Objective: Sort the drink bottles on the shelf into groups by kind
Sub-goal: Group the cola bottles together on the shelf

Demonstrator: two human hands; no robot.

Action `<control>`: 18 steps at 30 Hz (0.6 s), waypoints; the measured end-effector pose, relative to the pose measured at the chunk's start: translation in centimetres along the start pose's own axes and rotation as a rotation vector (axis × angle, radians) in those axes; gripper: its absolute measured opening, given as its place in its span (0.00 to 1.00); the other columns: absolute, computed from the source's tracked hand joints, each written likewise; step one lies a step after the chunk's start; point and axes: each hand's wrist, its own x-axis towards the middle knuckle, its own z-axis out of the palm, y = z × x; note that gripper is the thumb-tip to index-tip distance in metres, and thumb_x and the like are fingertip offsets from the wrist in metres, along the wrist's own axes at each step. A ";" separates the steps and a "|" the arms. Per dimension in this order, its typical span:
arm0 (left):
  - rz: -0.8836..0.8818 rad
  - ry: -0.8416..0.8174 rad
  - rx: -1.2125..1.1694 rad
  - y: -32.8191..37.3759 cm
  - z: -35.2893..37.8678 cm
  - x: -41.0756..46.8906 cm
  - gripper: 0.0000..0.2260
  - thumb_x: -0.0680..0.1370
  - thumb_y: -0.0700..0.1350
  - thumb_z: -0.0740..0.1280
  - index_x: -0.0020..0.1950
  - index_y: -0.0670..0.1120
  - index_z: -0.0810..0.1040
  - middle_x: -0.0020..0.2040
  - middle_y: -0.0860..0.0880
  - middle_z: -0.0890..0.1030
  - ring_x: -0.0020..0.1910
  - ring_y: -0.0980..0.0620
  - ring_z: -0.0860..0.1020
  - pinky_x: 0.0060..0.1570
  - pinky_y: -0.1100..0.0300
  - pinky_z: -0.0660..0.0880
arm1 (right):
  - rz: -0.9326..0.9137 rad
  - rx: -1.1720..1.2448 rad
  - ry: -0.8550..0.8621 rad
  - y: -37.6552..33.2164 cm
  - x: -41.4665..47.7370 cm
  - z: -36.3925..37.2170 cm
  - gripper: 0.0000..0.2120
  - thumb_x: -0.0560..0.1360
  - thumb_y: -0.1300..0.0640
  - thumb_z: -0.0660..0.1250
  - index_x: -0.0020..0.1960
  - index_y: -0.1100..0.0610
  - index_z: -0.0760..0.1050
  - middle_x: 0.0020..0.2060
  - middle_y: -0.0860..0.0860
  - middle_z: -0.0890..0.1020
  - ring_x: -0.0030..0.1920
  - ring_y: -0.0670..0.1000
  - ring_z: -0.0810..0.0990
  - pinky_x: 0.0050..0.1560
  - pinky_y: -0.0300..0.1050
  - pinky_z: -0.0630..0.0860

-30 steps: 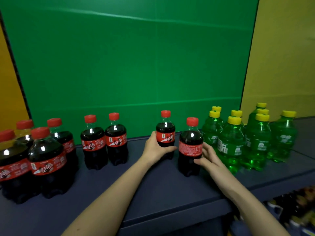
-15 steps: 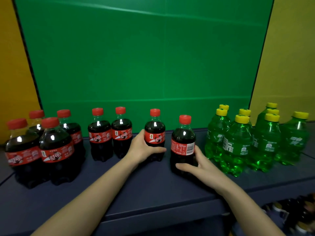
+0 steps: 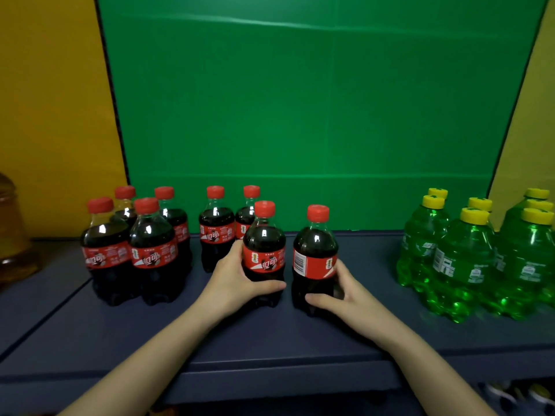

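Glass of an amber colour shows at the far left edge: a jar (image 3: pixel 12 235), cut off by the frame, standing on the dark blue shelf (image 3: pixel 270 337). Next along is a tight cluster of four cola bottles (image 3: pixel 153 253) with red caps and red labels, two in front and two behind, all upright and pressed together. A little to their right, nearer the green backdrop (image 3: pixel 300 115), a back pair of cola bottles (image 3: pixel 216 232) stands side by side.

Just in front of that pair, the left hand (image 3: pixel 232 285) is wrapped round the lower half of the left-held cola bottle (image 3: pixel 264 244). Its thumb lies across the front under the label, and the fingers curl behind, out of sight. The bottle is upright, logo outward, and partly covers the right-hand one of the back pair.

Just beside it, across a narrow gap, the right-held cola bottle (image 3: pixel 315 256) stands upright with its barcode turned outward. The right hand (image 3: pixel 348 295) clasps it low down, thumb across the front near the base, fingers round the right side.

Well apart to the right, a packed group of green bottles (image 3: pixel 462 262) with yellow caps stands on the same shelf and runs off the right edge. Some blurred things show on a lower level at the bottom right corner; I cannot tell what they are.
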 end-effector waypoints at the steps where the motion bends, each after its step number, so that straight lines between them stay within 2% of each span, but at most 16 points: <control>1: 0.003 0.019 0.011 -0.1 -0.3 -0.4 0.32 0.60 0.46 0.80 0.59 0.51 0.69 0.53 0.57 0.78 0.52 0.64 0.76 0.49 0.71 0.71 | -0.015 -0.002 -0.003 -0.1 0.1 0.1 0.25 0.70 0.55 0.72 0.59 0.37 0.64 0.57 0.35 0.75 0.56 0.30 0.73 0.58 0.28 0.69; 3: 0.015 0.054 0.042 -0.3 -1.0 -1.3 0.31 0.61 0.47 0.80 0.59 0.52 0.68 0.52 0.59 0.78 0.51 0.66 0.75 0.46 0.73 0.70 | -0.033 -0.052 0.017 -0.5 0.3 0.6 0.26 0.68 0.50 0.74 0.58 0.37 0.65 0.57 0.36 0.76 0.56 0.31 0.73 0.54 0.26 0.69; 7: 0.021 0.136 0.084 -1.0 -2.4 -2.7 0.30 0.62 0.47 0.79 0.59 0.50 0.70 0.52 0.58 0.79 0.51 0.64 0.76 0.48 0.72 0.71 | -0.063 -0.196 0.102 -0.8 1.0 2.3 0.32 0.63 0.37 0.72 0.61 0.43 0.65 0.58 0.40 0.74 0.59 0.40 0.72 0.60 0.41 0.70; 10: 0.046 0.192 0.155 -1.5 -3.6 -3.5 0.28 0.62 0.49 0.79 0.58 0.51 0.71 0.52 0.57 0.79 0.52 0.63 0.76 0.50 0.72 0.71 | -0.066 -0.212 0.061 -1.0 1.4 3.4 0.29 0.68 0.41 0.70 0.63 0.46 0.62 0.59 0.43 0.71 0.62 0.42 0.69 0.63 0.43 0.68; 14: 0.077 0.263 0.242 -2.1 -4.5 -4.5 0.28 0.64 0.51 0.78 0.59 0.54 0.69 0.52 0.63 0.76 0.53 0.67 0.73 0.48 0.76 0.68 | -0.078 -0.149 -0.035 -1.3 1.9 4.3 0.27 0.71 0.46 0.69 0.65 0.43 0.59 0.62 0.42 0.70 0.64 0.42 0.67 0.63 0.42 0.67; 18: 0.021 0.283 0.240 -2.2 -4.9 -5.2 0.27 0.65 0.48 0.77 0.57 0.55 0.65 0.49 0.64 0.74 0.49 0.68 0.73 0.48 0.75 0.68 | -0.092 -0.184 -0.042 -1.9 2.7 5.1 0.28 0.71 0.44 0.69 0.66 0.46 0.61 0.61 0.42 0.72 0.60 0.43 0.71 0.55 0.38 0.70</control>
